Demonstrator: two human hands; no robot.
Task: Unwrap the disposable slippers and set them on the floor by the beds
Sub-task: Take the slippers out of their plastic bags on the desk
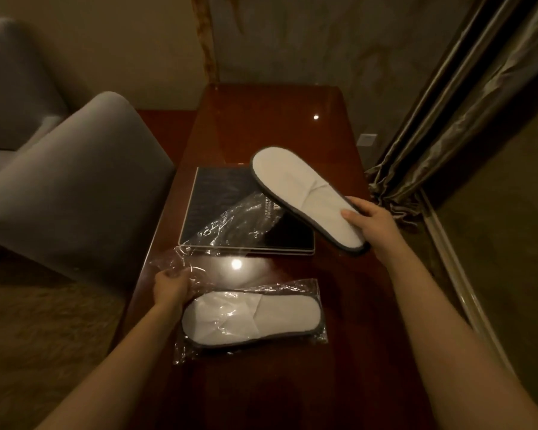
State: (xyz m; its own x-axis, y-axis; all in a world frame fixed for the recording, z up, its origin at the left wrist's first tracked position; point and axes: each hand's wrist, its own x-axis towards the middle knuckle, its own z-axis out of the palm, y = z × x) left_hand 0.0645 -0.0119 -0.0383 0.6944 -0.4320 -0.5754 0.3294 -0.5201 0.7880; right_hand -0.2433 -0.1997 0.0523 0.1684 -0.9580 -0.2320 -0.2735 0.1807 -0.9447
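Note:
My right hand (373,221) grips the heel end of a bare white slipper (302,190) with a dark rim, held tilted above the table, toe pointing away to the left. My left hand (170,285) pinches one end of an empty clear plastic wrapper (230,225), which stretches up across the dark tray. A second white slipper pack (249,318), still inside its clear wrapper, lies flat on the glossy wooden table (292,119) just right of my left hand.
A dark rectangular tray (218,187) sits mid-table under the wrapper. A grey armchair (75,187) stands close on the left, and another one behind it. Curtains (448,119) hang at the right. Carpet lies on the floor at lower left.

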